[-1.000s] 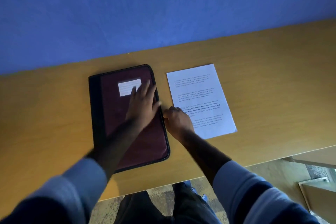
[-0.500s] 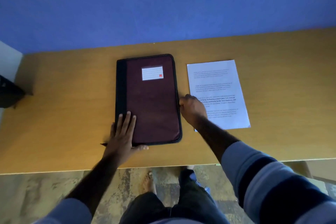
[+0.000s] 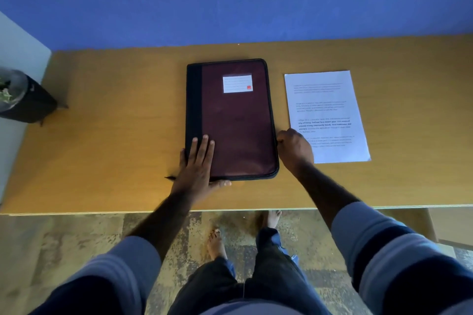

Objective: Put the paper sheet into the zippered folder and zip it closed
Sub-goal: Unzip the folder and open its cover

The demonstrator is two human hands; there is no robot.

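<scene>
While the pot (image 3: 18, 96) is sitting idle at the far left of the desk (image 3: 115, 135), the action is building in the middle. The left hand (image 3: 197, 165) is lying flat with fingers spread on the folder (image 3: 238, 120), pressing down its near-left corner, thumb hooked under the near edge. A second ago that hand was up by the label; it is now bracing the near end, which looks like steadying for a zip pull. The folder is lying shut, spine to the left. Its white label (image 3: 237, 83) is showing ruled lines and a small red mark, but nothing on it is readable.

Moving right, the right hand (image 3: 294, 149) is curled against the folder's right edge, fingers pressed together as if pinching the zip pull; the pull itself is hidden, so that cannot be confirmed. It is sitting at about the same point on that edge as half a second ago, so the zip seems barely started.

Further right, the sheet (image 3: 326, 115) is lying flat on the desk just beside the folder, its near-left corner under the right hand. Printed paragraphs are showing, one in bold, too small to read. The sheet is not yet inside.
</scene>
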